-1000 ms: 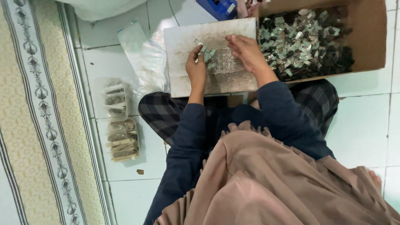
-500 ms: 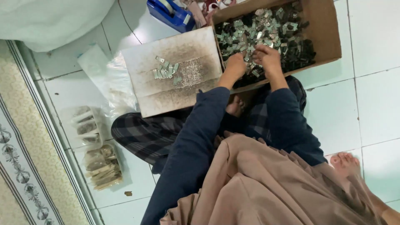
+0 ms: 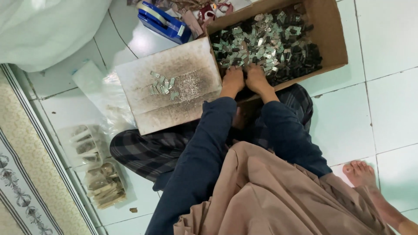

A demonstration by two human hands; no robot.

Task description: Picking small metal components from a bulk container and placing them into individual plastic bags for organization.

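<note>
Cardboard box (image 3: 335, 48) parts (image 3: 270, 39) meet left hand (image 3: 233, 79), right hand (image 3: 257, 78), fingers curled.

A brown cardboard box (image 3: 331, 39) sits right by both hands, full of little metal bits. Clear plastic bags (image 3: 102, 185) lie far left of the left hand (image 3: 233, 80).

Sleeves: long, dark navy blue, plain fabric; both arms are covered down to the wrists.
Left hand (image 3: 232, 79): bare; no glove, ring or watch is seen.
Right hand (image 3: 257, 78): bare; no glove, ring or watch is seen.
Head covering: a wide, light brown cloth is draped over the chest and shoulders; soft folds are shown, no pattern.
Legwear: dark checked fabric, grey lines on black, is worn over the legs.
Right foot (image 3: 360, 172): bare; no footwear is worn.
</note>
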